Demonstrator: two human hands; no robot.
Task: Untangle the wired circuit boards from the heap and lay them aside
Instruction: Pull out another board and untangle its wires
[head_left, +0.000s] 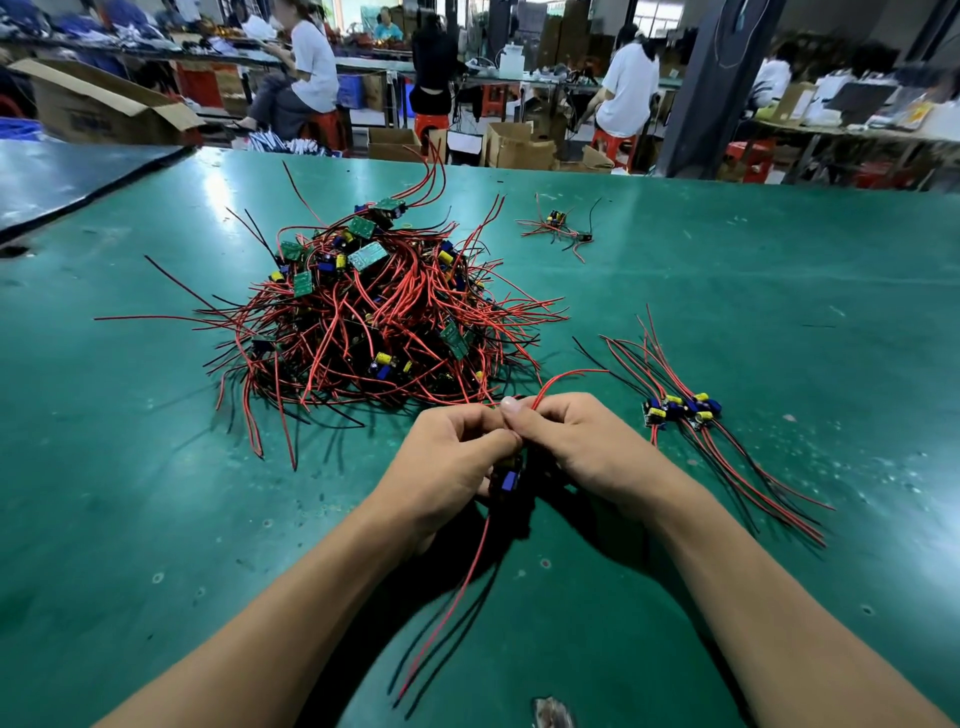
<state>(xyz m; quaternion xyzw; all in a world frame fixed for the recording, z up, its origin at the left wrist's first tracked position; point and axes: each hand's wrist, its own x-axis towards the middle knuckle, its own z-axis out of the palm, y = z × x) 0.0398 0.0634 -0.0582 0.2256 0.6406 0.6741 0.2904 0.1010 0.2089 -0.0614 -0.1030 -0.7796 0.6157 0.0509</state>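
Your left hand and right hand both pinch one wired board just this side of the heap; pull sharply and its thin, springy red and black leads could snag neighbours, dragging the tangle or straining joints, so ease it towards the laid-aside bundle on the right
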